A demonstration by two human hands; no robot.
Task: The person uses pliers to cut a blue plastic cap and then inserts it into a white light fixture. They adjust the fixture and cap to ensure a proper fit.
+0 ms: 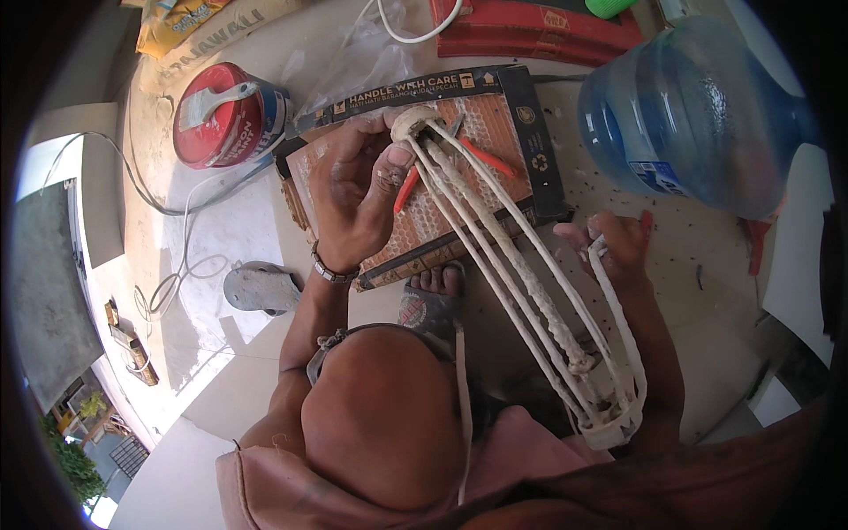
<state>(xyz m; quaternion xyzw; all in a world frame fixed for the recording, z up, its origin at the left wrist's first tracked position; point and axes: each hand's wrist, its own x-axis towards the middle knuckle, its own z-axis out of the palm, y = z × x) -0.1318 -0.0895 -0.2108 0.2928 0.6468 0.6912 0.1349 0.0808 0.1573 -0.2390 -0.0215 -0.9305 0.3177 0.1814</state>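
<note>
A long cage-like frame (508, 238) of thin rods, crusted off-white, slants from upper middle to lower right. My left hand (358, 181) grips its small round hub (415, 123) between thumb and fingers. Its wider end (612, 426) lies close to my body, by my right forearm. From that end a bent whitish strip (625, 331) runs up to my right hand (618, 246), whose curled fingers hold its tip. Something narrow and red (647, 224) shows beside those fingers; whether I hold it is unclear. Behind the frame, pliers with orange-red handles (490, 159) lie on a cardboard box.
The flat cardboard box (534, 132) has bubble wrap over it. A red paint pail (208, 141) with a brush (212, 102) on top stands left. A blue water jug (689, 115) lies right. Pale cable (181, 256), a sandal (262, 288) and a red case (530, 31) surround me.
</note>
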